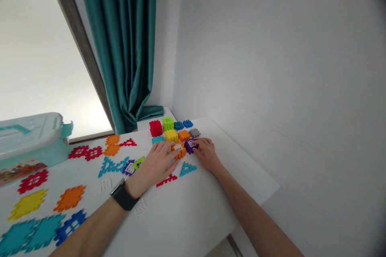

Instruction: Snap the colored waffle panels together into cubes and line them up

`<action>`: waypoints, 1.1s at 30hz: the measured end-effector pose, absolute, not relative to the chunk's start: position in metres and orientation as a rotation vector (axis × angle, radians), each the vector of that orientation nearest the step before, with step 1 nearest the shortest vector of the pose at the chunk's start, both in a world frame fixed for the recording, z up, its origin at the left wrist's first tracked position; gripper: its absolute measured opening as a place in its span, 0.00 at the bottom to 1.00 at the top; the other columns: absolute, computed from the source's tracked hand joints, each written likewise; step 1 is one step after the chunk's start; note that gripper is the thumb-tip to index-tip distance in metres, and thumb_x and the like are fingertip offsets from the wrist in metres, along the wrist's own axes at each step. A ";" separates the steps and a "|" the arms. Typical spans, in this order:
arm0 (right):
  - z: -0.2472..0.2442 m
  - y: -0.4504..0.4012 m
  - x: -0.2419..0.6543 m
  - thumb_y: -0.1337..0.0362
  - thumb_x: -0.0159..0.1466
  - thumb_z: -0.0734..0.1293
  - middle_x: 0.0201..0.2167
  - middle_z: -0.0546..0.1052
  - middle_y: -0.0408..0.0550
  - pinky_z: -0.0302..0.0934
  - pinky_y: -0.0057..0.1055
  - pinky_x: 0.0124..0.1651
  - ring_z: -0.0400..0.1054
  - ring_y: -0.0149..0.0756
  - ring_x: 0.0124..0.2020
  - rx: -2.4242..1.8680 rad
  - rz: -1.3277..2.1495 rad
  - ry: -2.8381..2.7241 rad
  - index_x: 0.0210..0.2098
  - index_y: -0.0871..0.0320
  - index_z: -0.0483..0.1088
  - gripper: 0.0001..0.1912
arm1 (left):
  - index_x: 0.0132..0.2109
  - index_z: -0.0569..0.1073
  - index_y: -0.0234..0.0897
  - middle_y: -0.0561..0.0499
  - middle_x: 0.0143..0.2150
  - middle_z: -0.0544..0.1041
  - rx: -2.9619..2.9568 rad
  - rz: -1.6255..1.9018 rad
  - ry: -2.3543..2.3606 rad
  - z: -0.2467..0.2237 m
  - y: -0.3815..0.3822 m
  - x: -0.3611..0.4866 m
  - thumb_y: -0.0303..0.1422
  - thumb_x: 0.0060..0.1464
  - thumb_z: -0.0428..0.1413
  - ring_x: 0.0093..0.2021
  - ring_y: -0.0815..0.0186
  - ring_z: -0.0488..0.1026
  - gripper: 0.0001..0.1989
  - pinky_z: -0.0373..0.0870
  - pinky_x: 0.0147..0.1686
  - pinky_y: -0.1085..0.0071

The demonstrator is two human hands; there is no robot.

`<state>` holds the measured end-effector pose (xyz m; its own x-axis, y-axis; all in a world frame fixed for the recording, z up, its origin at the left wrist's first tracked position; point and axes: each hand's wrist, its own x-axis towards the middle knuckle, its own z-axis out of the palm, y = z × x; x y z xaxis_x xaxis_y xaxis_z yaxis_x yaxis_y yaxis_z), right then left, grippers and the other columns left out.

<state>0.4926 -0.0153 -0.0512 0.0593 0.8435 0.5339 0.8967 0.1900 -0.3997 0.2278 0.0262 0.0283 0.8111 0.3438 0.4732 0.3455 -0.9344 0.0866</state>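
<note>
My left hand (159, 160), with a dark watch on its wrist, has thumb and fingers closed around an orange stack of toothed tiles (180, 152), topped by a white window grid. My right hand (208, 155) grips a purple stack of toothed tiles (189, 145) just to the right, also with a white grid on it. Both stacks stand side by side on the white table (193, 209). Close to the hands lie a light blue triangle (187, 168) and a red triangle (167, 180), the latter partly behind my left hand.
Behind the hands sit red (156, 128), lime green (168, 123) and yellow (171, 135) stacks, plus blue, orange and grey tiles. Several flat tiles spread across the left side. A teal lidded box (33, 140) stands far left. A wall (271, 88) borders the right.
</note>
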 end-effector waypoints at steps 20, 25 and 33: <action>-0.054 -0.012 0.494 0.61 0.67 0.65 0.52 0.77 0.51 0.57 0.50 0.58 0.66 0.47 0.56 -1.650 -0.082 -1.774 0.49 0.50 0.74 0.12 | 0.51 0.72 0.37 0.40 0.55 0.69 -2.972 -0.698 -0.575 0.027 0.026 0.228 0.30 0.61 0.54 0.54 0.51 0.65 0.12 0.66 0.53 0.51; -0.053 -0.013 0.493 0.61 0.67 0.65 0.52 0.77 0.50 0.57 0.49 0.58 0.65 0.47 0.56 -1.662 -0.067 -1.775 0.48 0.50 0.74 0.12 | 0.51 0.73 0.37 0.40 0.55 0.69 -2.970 -0.685 -0.569 0.028 0.026 0.228 0.30 0.61 0.54 0.54 0.51 0.65 0.12 0.66 0.53 0.51; -0.053 -0.014 0.492 0.61 0.67 0.65 0.53 0.76 0.50 0.57 0.49 0.59 0.65 0.47 0.56 -1.676 -0.043 -1.769 0.50 0.50 0.73 0.13 | 0.51 0.73 0.38 0.40 0.55 0.69 -2.973 -0.694 -0.555 0.028 0.027 0.227 0.30 0.61 0.54 0.54 0.51 0.66 0.12 0.66 0.52 0.52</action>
<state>0.4925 -0.0141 -0.0526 0.0710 0.8683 0.4910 0.8909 0.1662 -0.4227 0.2272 0.0266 0.0283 0.8361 0.3340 0.4351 0.3512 -0.9353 0.0432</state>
